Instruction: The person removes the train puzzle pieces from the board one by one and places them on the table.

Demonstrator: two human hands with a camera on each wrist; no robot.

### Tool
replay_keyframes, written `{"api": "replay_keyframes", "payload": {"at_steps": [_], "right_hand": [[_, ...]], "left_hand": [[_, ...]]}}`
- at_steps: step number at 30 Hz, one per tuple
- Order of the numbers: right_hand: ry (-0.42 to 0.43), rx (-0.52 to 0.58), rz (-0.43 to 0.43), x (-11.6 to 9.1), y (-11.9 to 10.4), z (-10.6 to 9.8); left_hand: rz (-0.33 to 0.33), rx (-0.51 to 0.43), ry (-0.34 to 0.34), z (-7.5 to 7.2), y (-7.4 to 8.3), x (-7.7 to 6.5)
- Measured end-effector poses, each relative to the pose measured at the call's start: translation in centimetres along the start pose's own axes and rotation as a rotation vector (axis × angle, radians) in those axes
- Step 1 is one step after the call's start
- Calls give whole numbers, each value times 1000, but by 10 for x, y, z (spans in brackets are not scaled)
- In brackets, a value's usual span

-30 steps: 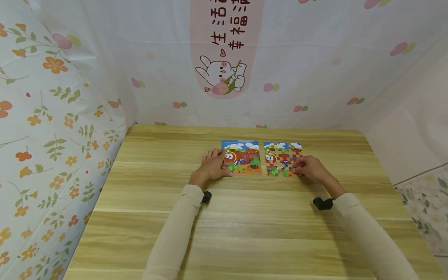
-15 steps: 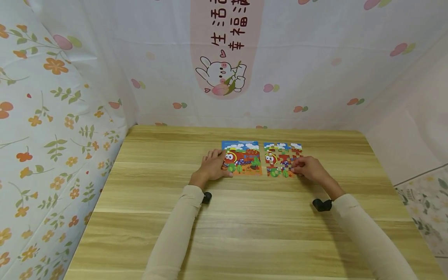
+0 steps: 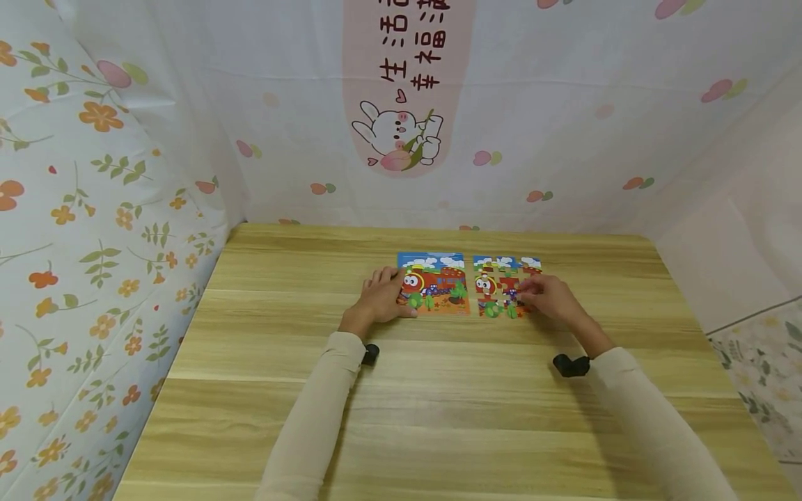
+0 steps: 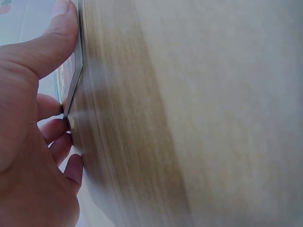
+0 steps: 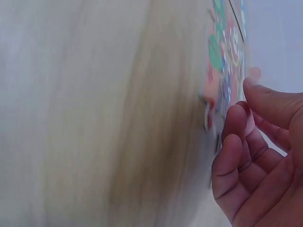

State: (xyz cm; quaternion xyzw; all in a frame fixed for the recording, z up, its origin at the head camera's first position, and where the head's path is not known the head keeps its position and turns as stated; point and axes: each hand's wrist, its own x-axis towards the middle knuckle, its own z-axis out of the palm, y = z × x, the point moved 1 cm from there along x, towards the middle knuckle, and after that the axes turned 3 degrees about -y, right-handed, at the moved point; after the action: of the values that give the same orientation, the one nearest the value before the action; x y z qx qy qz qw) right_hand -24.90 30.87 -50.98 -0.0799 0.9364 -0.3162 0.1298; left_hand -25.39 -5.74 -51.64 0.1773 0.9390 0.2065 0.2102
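My left hand (image 3: 379, 296) holds the left near corner of a flat picture board (image 3: 447, 282) showing a red cartoon train. In the left wrist view, the thumb lies along the board's edge (image 4: 78, 61) and the fingers bend at its corner. To the right lies a jigsaw puzzle (image 3: 491, 287) with the same train picture, gaps showing between its pieces. Over its right side, my right hand (image 3: 551, 296) has its thumb and forefinger drawn together, pinching what looks like a puzzle piece, mostly hidden. In the right wrist view the puzzle pieces (image 5: 220, 61) are blurred beside the fingertips (image 5: 236, 116).
Both boards lie side by side near the far edge of a wooden table (image 3: 438, 403). Behind it hangs a white cloth (image 3: 276, 104) with a rabbit print. A flowered cloth (image 3: 100, 278) borders the left side. Dark wrist cameras (image 3: 571, 365) sit below the hands.
My right hand has moved slightly away from me and left, from the puzzle's near right corner towards its right middle. My left hand has stayed at the picture board's corner.
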Motion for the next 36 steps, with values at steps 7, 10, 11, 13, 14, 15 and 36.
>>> {"api": "replay_keyframes", "payload": {"at_steps": [7, 10, 11, 13, 14, 15, 36], "right_hand": [[13, 4, -28, 6, -17, 14], [9, 9, -44, 8, -25, 18], [7, 12, -45, 9, -28, 20], [-4, 13, -48, 11, -34, 23], [-6, 12, -53, 12, -37, 24], [-6, 9, -56, 13, -40, 26], [-183, -44, -59, 36, -95, 61]], "left_hand": [[4, -2, 11, 1, -1, 1], [8, 0, 9, 1, -1, 1], [9, 1, 7, 0, -1, 1], [9, 2, 6, 1, -1, 1], [9, 3, 5, 1, -1, 1], [9, 4, 6, 1, -2, 1], [11, 7, 18, 2, -2, 1]]}}
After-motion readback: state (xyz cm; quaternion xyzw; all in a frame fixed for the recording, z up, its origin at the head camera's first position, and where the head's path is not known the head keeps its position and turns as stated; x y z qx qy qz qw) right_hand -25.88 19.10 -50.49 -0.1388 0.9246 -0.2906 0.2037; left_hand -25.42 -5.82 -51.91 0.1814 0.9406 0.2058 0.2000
